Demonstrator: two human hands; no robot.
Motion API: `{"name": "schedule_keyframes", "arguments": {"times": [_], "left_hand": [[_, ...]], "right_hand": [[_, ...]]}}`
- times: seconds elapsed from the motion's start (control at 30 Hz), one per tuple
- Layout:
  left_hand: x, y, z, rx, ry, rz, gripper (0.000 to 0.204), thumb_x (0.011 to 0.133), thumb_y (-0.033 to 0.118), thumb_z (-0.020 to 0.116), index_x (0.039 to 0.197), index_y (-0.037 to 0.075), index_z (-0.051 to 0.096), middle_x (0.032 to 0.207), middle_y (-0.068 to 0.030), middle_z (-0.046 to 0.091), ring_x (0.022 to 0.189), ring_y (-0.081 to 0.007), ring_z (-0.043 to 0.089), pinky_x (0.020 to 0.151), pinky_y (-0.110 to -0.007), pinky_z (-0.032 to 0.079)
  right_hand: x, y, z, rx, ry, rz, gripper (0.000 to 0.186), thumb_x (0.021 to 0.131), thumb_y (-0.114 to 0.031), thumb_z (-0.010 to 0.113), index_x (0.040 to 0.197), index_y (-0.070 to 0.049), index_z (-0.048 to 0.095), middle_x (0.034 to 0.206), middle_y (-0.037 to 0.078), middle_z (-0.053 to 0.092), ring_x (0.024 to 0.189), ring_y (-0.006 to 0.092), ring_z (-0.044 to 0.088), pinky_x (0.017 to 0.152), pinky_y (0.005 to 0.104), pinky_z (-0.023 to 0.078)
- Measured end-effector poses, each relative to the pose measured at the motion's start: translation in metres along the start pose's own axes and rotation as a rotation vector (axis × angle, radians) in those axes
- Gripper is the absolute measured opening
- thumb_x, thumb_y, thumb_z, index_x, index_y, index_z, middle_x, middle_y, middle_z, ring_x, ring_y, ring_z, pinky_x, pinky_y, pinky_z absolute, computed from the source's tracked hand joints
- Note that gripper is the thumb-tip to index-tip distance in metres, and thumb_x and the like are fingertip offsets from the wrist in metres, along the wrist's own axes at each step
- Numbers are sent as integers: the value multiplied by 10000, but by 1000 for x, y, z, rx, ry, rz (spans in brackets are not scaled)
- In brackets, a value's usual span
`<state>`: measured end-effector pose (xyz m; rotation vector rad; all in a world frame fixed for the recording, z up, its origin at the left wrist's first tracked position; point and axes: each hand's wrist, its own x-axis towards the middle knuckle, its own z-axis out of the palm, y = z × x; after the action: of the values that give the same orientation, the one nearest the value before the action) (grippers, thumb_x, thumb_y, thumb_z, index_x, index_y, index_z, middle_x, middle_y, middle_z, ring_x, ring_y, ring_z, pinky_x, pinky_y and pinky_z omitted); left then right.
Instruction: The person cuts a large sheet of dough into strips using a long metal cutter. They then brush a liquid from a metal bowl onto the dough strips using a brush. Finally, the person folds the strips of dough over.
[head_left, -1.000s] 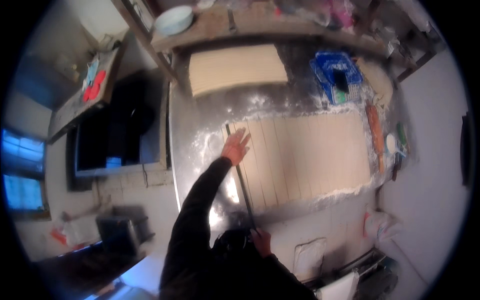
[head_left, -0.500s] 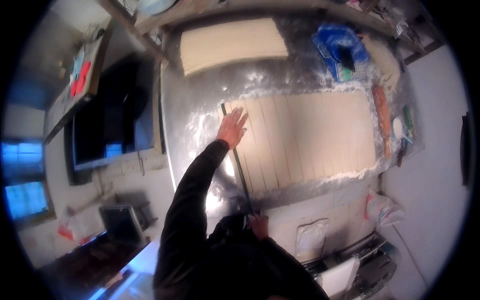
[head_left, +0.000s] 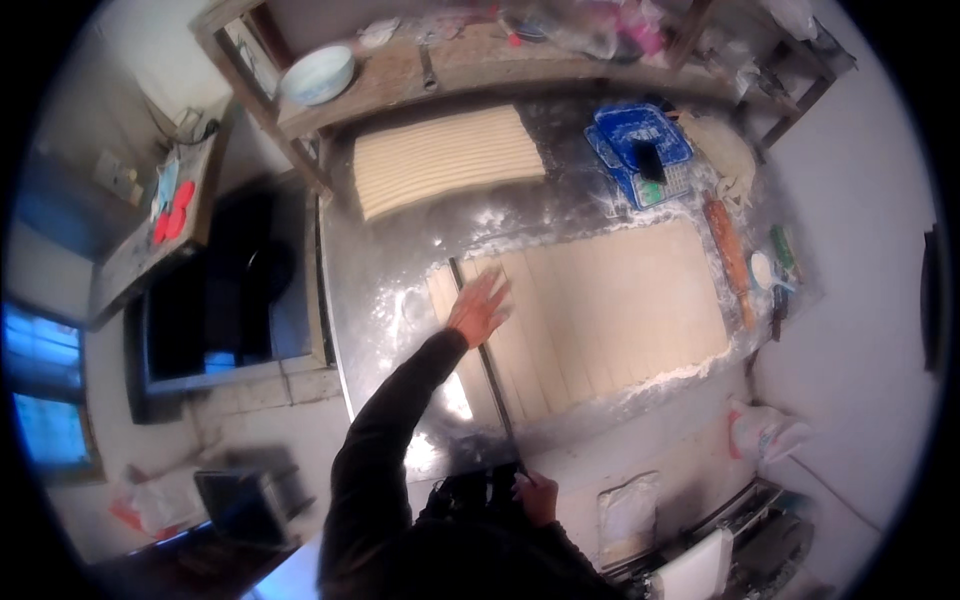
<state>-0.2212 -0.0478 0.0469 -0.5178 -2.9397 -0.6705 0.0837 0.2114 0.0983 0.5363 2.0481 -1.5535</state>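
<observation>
A broad pale dough sheet [head_left: 630, 310], scored with long parallel lines, lies on the floury metal tabletop [head_left: 385, 265]. Across its left part runs a long, thin dark bar [head_left: 494, 385], from the far edge of the dough to past the table's front edge. My left hand [head_left: 480, 308] rests on the dough by the bar, fingers stretched out and slightly apart. At the front edge, my right hand [head_left: 537, 498] is closed around the bar's near end. A narrow band of dough shows left of the bar. Whether the bar has a cutting edge I cannot tell.
Further back lies a ridged dough slab [head_left: 445, 160]. Blue trays [head_left: 640, 140] stand on a scale [head_left: 660, 190], with a rolling pin [head_left: 727, 258] and a white scoop [head_left: 765, 271] at the right. A wooden shelf [head_left: 470, 65] holding a bowl [head_left: 318, 75] spans the back.
The bar and my left hand have shifted right over the dough, leaving a wider band on the bar's left. The view has tilted, showing more of the back shelf.
</observation>
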Motion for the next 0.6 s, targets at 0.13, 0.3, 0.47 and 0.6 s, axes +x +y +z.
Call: {"name": "schedule_keyframes", "arguments": {"times": [0.13, 0.3, 0.47, 0.6], "left_hand": [[9, -9, 21, 25, 24, -21, 626, 938, 419, 540, 1481, 160, 364, 1551, -172, 268, 1430, -355, 266, 1132, -518, 252], [26, -7, 38, 35, 2, -42, 632, 936, 440, 537, 1477, 158, 372, 1552, -159, 272, 1431, -344, 267, 1133, -519, 249], [26, -6, 46, 97, -13, -85, 630, 945, 445, 510, 1486, 160, 356, 1562, -157, 259, 1448, -330, 232, 1144, -516, 219], [23, -10, 46, 114, 4, -86, 630, 939, 386, 524, 1494, 155, 339, 1559, -173, 256, 1443, -354, 234, 1142, -522, 207]], "right_hand": [[7, -11, -6, 58, -13, 12, 183, 892, -94, 563, 846, 40, 679, 631, 88, 645, 516, 137, 613, 493, 264, 479], [17, -16, -19, 15, -88, 35, 222, 911, -167, 624, 884, 43, 692, 656, 74, 643, 525, 110, 591, 498, 262, 475], [29, -3, -20, 9, -92, 97, 224, 911, -180, 626, 883, 32, 692, 649, 65, 642, 531, 111, 600, 509, 258, 477], [29, -14, -21, -12, -83, 87, 240, 909, -166, 592, 832, 49, 666, 641, 99, 654, 525, 141, 614, 512, 282, 484]]}}
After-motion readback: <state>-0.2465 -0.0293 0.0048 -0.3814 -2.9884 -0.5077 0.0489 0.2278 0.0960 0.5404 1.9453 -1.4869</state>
